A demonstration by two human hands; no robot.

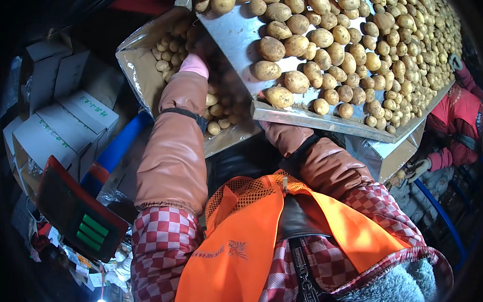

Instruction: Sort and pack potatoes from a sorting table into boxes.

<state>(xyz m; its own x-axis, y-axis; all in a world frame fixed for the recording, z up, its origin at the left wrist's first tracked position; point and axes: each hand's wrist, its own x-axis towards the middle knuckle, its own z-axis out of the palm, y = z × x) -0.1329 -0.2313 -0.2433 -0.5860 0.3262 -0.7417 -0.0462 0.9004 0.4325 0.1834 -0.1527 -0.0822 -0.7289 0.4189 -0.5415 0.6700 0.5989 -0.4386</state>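
Note:
A cardboard box (pixel 135 69) of potatoes (pixel 213 128) lies below the left edge of a sloped metal sorting tray (pixel 227 39), whose surface is covered with potatoes (pixel 295 81). My left hand (pixel 193 66), in a pink glove, reaches into the box among the potatoes; its fingers are hidden in shadow. My right forearm runs up under the tray's wooden front edge, where my right hand (pixel 262 124) is almost wholly hidden, with only a sliver of pink showing. I cannot tell what either hand holds.
Stacked white cartons (pixel 65 136) stand at left, beside a blue metal bar (pixel 121 142) and a dark screen unit (pixel 81 210) with green bars. On the right, a co-worker in red (pixel 453 117) has gloved hands near another box (pixel 377 151) and a blue rail (pixel 440 213).

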